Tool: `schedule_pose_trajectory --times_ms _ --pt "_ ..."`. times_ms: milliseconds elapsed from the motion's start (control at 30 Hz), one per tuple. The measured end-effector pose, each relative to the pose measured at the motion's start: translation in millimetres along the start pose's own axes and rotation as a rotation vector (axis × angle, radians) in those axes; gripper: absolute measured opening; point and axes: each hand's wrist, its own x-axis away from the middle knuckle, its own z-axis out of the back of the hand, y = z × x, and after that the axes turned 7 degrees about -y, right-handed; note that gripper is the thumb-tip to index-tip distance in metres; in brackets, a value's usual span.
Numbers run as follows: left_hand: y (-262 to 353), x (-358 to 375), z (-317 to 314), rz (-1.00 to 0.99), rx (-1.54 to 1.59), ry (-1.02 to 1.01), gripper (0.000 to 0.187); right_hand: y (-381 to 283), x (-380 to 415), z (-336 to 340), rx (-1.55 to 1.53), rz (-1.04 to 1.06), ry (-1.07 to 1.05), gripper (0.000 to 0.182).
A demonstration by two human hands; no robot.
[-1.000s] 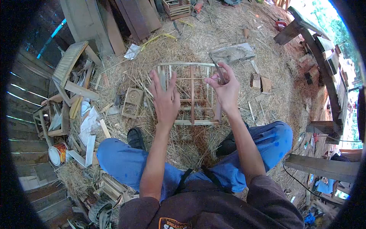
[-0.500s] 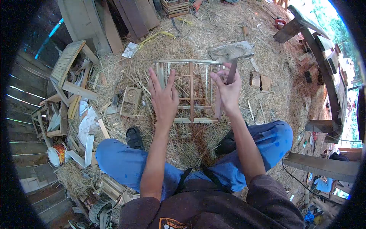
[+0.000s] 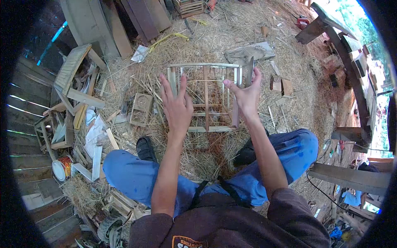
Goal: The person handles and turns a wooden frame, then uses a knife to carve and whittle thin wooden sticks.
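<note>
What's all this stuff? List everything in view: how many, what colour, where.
Wooden frame: one, pale and brown, centre
Flat strip: one, dark, in the grip of the right hand
Straw: uncountable, yellowish, all around
Slab: one, grey, beyond the frame, right
Small box: one, brown, right of the frame
Slatted crate: one, brown, top centre
Strap: one, yellow, upper left
Leaning boards: several, grey and brown, upper left
Tub: one, white and orange-red, lower left
Bench: one, brown, right edge
Scrap wood: many, mostly tan, left
Shoes: two, black, below the frame
Trouser legs: two, blue, below
Shirt: one, dark, bottom
Left hand: one, bare, fingers spread, left of centre
Right hand: one, bare, right of centre
</note>
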Motion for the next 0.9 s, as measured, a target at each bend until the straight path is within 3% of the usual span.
schedule_pose_trajectory --times_ms 200,500,600,700,900 --pt "-2 3 0 0.028 0.018 -0.033 0.061 13 -4 -4 -0.122 0.054 -0.024 0.105" --pt "-2 3 -1 0.034 -0.014 -0.036 0.061 25 -9 -9 -0.026 0.075 -0.003 0.109" --pt "-1 3 -1 0.043 -0.004 -0.041 0.060 22 -9 -7 -0.156 0.016 -0.073 0.108" --pt "1 3 0 0.035 -0.014 -0.021 0.061 12 -7 -4 -0.091 0.033 -0.059 0.101" --pt "-7 1 -1 0.001 0.145 0.009 0.053 -11 1 6 0.211 0.260 0.039 0.043"
